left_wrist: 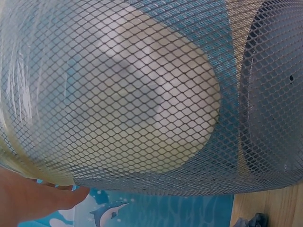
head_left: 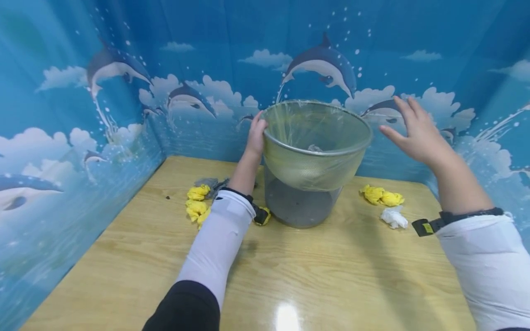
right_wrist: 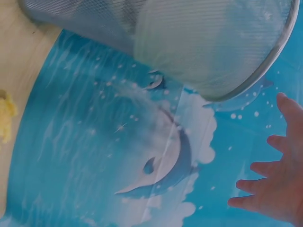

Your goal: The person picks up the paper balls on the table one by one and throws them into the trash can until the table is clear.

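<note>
A grey wire-mesh trash can (head_left: 300, 207) stands on the table, its rim lined with a thin, see-through yellowish bag (head_left: 285, 126). Inside the bag lies a crumpled greyish piece (head_left: 314, 148). My left hand (head_left: 256, 135) holds the can's left side at the rim; the left wrist view shows the thumb (left_wrist: 78, 196) against it, with the bag's pale bulge (left_wrist: 165, 94) behind the mesh. To the right of the rim, my right hand (head_left: 420, 133) is raised in the air with its fingers spread, apart from the can and holding nothing.
Yellow crumpled pieces (head_left: 196, 202) and grey ones (head_left: 211, 184) lie left of the can, partly behind my left arm. On the right are more yellow crumpled pieces (head_left: 382, 196) and a white one (head_left: 394, 217). A dolphin-print curtain (head_left: 232, 41) surrounds the wooden table (head_left: 331, 271).
</note>
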{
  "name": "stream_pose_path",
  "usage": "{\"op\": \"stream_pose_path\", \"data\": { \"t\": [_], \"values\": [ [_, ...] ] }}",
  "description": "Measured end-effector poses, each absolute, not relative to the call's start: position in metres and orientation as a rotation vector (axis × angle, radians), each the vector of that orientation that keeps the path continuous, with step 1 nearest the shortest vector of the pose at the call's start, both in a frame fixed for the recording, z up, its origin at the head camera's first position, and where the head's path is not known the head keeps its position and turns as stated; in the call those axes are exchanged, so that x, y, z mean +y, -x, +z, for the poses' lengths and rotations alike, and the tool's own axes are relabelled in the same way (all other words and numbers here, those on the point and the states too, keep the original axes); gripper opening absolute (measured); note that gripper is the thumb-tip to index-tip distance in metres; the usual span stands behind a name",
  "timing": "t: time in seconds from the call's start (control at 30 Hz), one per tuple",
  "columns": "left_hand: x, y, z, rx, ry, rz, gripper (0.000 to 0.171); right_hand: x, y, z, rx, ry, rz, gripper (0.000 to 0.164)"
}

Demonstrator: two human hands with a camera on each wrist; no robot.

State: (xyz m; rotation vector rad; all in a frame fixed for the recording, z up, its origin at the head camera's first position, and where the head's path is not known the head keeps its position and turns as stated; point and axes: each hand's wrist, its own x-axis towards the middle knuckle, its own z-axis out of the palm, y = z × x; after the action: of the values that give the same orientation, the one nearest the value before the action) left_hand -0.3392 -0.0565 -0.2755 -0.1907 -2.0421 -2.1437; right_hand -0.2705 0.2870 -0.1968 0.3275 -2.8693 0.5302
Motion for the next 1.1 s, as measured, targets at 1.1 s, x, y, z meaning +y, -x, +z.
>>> {"op": "stream_pose_path", "data": {
  "t": [1.1],
  "values": [
    [-0.057,0.339,-0.276,-2.034,0.179,-2.178,0.068,0.362,0.261,-0.304,-3.026,-0.222,0.53,0.091]
  ]
}}
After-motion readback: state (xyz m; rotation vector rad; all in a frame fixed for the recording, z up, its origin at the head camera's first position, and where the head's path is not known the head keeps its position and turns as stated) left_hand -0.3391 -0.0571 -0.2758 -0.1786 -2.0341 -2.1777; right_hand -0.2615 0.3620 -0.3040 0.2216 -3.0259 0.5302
